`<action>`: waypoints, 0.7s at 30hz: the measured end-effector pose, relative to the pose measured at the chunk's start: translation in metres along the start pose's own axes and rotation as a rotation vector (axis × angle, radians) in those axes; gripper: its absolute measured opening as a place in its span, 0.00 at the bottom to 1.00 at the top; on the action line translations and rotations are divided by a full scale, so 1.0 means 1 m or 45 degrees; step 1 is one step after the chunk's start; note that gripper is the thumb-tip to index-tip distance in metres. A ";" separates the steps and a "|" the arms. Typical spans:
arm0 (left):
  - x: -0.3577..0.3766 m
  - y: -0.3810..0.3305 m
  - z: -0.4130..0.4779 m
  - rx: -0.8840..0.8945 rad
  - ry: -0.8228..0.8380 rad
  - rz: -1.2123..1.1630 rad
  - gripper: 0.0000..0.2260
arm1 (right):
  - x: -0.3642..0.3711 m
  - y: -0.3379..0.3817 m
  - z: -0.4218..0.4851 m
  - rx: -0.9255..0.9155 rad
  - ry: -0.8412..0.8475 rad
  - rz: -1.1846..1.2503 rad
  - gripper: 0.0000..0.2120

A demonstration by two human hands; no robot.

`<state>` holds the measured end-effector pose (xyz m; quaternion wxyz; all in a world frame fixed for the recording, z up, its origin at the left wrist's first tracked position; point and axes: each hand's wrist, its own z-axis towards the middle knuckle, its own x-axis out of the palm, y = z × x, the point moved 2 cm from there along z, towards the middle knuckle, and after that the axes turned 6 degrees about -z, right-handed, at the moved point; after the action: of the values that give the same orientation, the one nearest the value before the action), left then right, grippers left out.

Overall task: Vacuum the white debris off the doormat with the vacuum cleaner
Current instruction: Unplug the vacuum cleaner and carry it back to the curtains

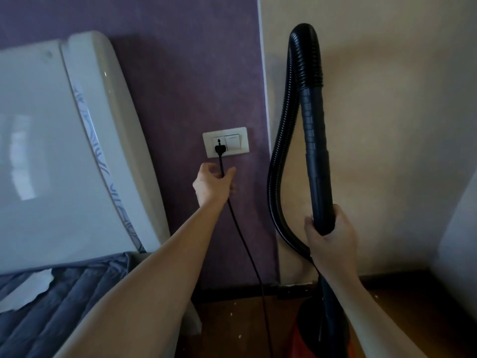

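My left hand [213, 183] reaches to the purple wall and pinches the black power cord [238, 228] just below its plug [219, 148], which sits in the white wall socket [225, 142]. My right hand [330, 233] grips the lower end of the black vacuum tube [316, 151], held upright. The ribbed black hose [281, 164] loops over the top and runs down to the red and black vacuum body [317, 332] on the floor. The doormat is not in view.
A glossy white headboard [64, 151] and a bed with grey bedding [64, 306] fill the left. White specks [238, 336] dot the brown wooden floor. A cream wall [400, 125] stands on the right, with a dark skirting board along its base.
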<state>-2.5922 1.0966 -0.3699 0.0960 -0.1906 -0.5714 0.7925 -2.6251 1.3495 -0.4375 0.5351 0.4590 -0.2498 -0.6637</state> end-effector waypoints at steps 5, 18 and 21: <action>0.007 -0.015 0.029 0.076 -0.008 0.107 0.18 | 0.000 -0.001 0.002 0.095 -0.012 -0.005 0.09; 0.014 -0.016 0.056 0.510 0.002 0.347 0.06 | 0.004 -0.004 0.008 0.149 0.020 -0.032 0.10; 0.013 -0.015 0.055 0.474 0.013 0.289 0.07 | 0.003 -0.004 0.006 0.143 0.030 -0.044 0.10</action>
<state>-2.6274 1.0581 -0.3432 0.0426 -0.2366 -0.3896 0.8891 -2.6320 1.3469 -0.4391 0.5000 0.5004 -0.2725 -0.6522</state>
